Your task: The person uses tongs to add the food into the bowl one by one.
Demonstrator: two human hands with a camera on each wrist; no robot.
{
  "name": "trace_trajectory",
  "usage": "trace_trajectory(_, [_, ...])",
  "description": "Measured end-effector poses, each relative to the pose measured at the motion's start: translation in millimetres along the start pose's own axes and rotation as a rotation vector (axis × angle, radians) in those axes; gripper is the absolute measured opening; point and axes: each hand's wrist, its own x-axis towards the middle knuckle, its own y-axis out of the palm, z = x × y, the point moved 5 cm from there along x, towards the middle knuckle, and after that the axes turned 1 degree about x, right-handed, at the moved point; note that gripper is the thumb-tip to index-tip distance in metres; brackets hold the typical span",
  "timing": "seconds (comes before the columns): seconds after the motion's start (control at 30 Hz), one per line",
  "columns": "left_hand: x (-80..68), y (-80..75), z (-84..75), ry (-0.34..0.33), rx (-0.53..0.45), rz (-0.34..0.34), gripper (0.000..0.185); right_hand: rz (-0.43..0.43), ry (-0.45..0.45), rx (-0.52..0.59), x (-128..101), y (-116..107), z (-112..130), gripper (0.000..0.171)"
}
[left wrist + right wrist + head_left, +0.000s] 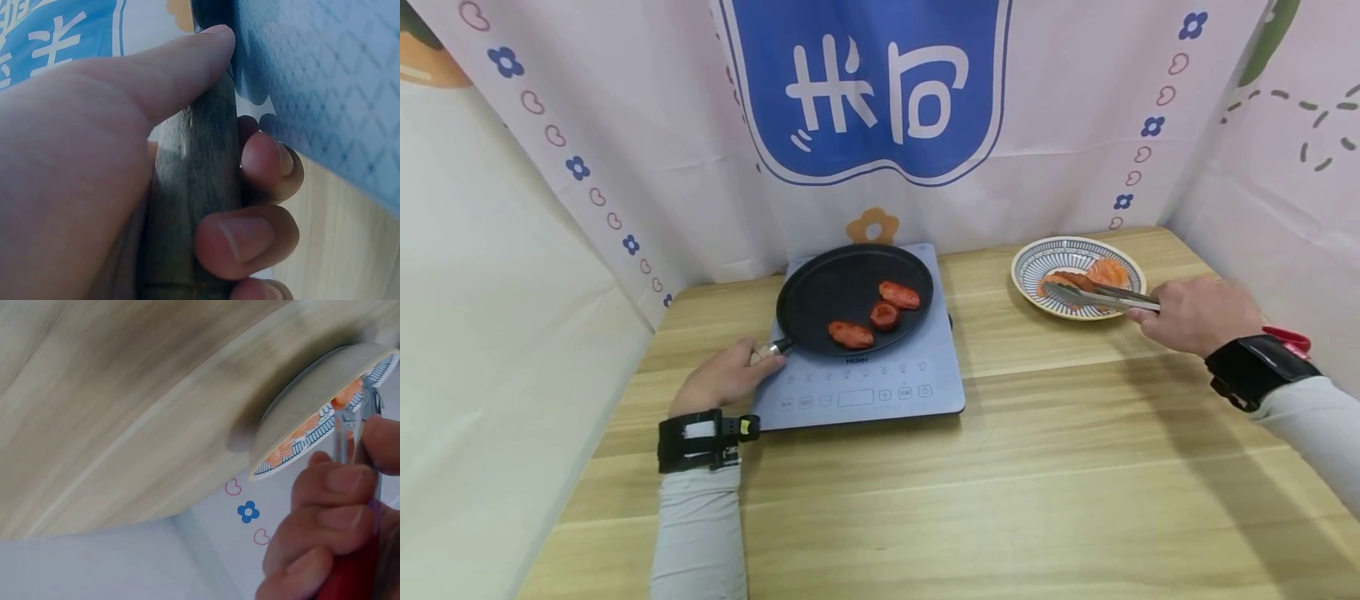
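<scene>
Well, "Haier" cooktop (pixel 859 377) — left hand (pixel 722 379) curled round pan handle (pixel 194 169), right hand (pixel 1202 312) round tongs (pixel 1112 302).

Blk pan (pixel 831 292) flat on hob (pixel 887 385) w/ 3 red pcs (pixel 884 316); metal tongs (pixel 1105 299) over plate (pixel 1027 268).

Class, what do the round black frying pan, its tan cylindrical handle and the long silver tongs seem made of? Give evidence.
Round black frying pan: probably coated metal, given its dark, matt surface.
Tan cylindrical handle: apparently wood, satin, showing faint lengthwise grain.
Long silver tongs: likely polished steel, judging by grey, shiny arms.
</scene>
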Motion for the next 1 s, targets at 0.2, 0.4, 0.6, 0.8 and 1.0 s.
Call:
trace_trajectory(0.2, [0.0,2.0,-0.5,-0.009,-0.007,0.0,0.049,0.028,0.008,-0.004,-3,-2,-6,0.056])
trace_trajectory(0.4, [0.6,-0.6,-1.8,0.016,-0.012,-0.006,0.049,0.012,-0.003,-0.027,-6,-2,-13,0.053])
trace_trajectory(0.6, [2.4,-3.0,-1.7,0.03,-0.01,-0.008,0.049,-0.068,-0.019,-0.006,-9,3,-6,0.051])
trace_trajectory(0.8, [2.5,-1.9,0.4,0.017,-0.012,-0.011,0.047,-0.071,-0.002,0.034,-9,7,2,0.05])
trace_trajectory(1.0, [1.3,0.0,-0.5,0.023,-0.021,-0.01,0.047,-0.03,0.025,0.041,-10,9,1,0.052])
